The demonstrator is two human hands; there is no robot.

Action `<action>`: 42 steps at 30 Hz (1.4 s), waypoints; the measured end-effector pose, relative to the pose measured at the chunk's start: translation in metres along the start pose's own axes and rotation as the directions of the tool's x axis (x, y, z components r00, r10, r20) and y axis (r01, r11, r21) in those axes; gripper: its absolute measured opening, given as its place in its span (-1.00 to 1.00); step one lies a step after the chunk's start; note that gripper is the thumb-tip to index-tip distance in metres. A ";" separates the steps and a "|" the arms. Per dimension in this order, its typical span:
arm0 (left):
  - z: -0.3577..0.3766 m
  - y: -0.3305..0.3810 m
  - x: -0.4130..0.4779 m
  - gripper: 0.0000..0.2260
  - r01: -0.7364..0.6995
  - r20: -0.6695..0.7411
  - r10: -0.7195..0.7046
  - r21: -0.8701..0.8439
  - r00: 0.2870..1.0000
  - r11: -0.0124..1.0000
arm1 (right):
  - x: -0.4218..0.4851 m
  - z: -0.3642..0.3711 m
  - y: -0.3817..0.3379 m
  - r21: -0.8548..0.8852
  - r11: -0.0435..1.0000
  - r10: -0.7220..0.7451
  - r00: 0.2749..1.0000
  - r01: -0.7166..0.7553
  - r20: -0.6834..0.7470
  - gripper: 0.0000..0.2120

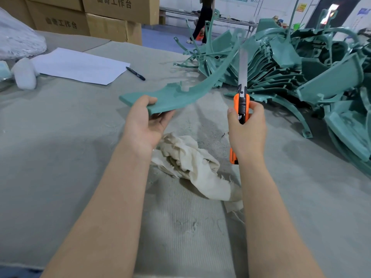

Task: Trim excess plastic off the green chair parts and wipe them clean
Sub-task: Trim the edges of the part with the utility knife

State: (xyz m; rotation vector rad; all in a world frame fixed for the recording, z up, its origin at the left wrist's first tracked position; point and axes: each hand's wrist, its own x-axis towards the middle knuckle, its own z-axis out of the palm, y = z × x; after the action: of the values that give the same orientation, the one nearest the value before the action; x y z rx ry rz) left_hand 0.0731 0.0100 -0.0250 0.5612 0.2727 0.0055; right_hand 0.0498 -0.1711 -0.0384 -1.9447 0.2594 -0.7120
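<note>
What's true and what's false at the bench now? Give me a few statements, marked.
1. The left hand holds the green chair part by its wide end. True.
2. The orange utility knife in the right hand has its blade retracted. False: the blade is extended.
3. The cream rag lies crumpled on the table. True.
4. The pen lies on the rag. False: it lies on the table by the white paper.

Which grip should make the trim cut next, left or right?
Right. The right grip holds the orange knife, blade extended, close to the green chair part; the left grip is occupied holding that part's wide end.
</note>
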 end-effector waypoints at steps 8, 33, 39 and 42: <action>-0.003 0.002 0.003 -0.94 -0.025 -0.018 0.027 0.096 0.999 0.995 | 0.003 -0.002 -0.001 0.148 0.987 0.068 0.995 -0.058 -0.067 -0.82; -0.004 0.002 -0.005 -0.79 0.307 0.185 -0.269 -0.230 0.945 0.923 | -0.013 0.019 0.005 -0.095 0.971 -0.211 0.972 0.221 0.104 -0.69; -0.004 0.003 -0.005 -0.80 0.307 0.175 -0.268 -0.261 0.948 0.915 | -0.018 0.027 0.006 -0.124 0.952 -0.256 0.951 0.279 0.173 -0.75; -0.004 0.003 -0.006 -0.79 0.293 0.162 -0.258 -0.260 0.953 0.920 | -0.018 0.027 0.008 -0.127 0.948 -0.264 0.944 0.292 0.200 -0.72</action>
State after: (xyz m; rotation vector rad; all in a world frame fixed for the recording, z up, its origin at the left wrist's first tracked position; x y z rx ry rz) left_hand 0.0661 0.0142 -0.0251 0.2334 0.2217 -0.2610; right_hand 0.0525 -0.1459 -0.0604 -2.2071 -0.0783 -0.7072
